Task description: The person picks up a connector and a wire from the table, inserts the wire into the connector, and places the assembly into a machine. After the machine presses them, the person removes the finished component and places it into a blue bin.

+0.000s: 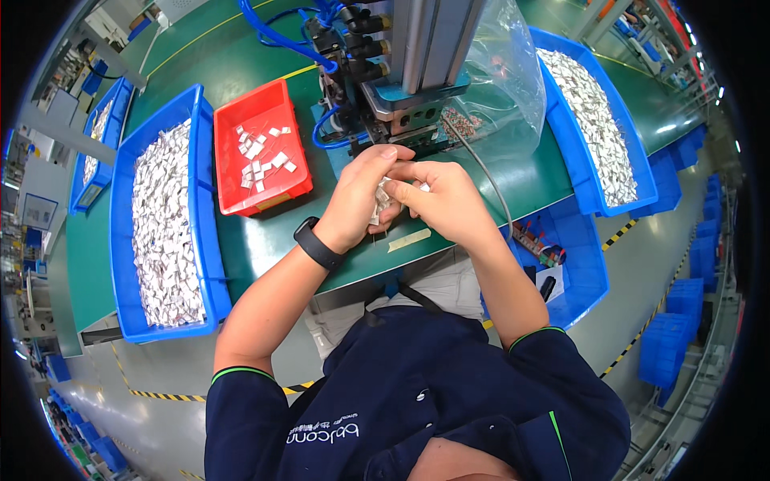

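My left hand (pixel 361 195) is cupped around several small white block-shaped parts with thin wire leads (pixel 380 201), just in front of the machine. My right hand (pixel 446 198) meets it there, thumb and fingers closed together over the same parts. A bit of white shows by the right fingertips, so they seem to pinch one such part, though the fingers partly hide it. Directly beyond both hands stands the press-like machine (pixel 401 104), with metal columns, black fittings and blue air hoses (pixel 321 60). The left wrist wears a black band (pixel 318 244).
Left of my hands, a red tray (pixel 277 199) holds several scattered white parts. Blue bins (pixel 210 276) heaped with them flank the green table (pixel 261 248), another blue bin (pixel 638 210) at right. A clear plastic bag (pixel 513 88), grey cable (pixel 491 180) and yellowish tape strip (pixel 409 240) lie nearby.
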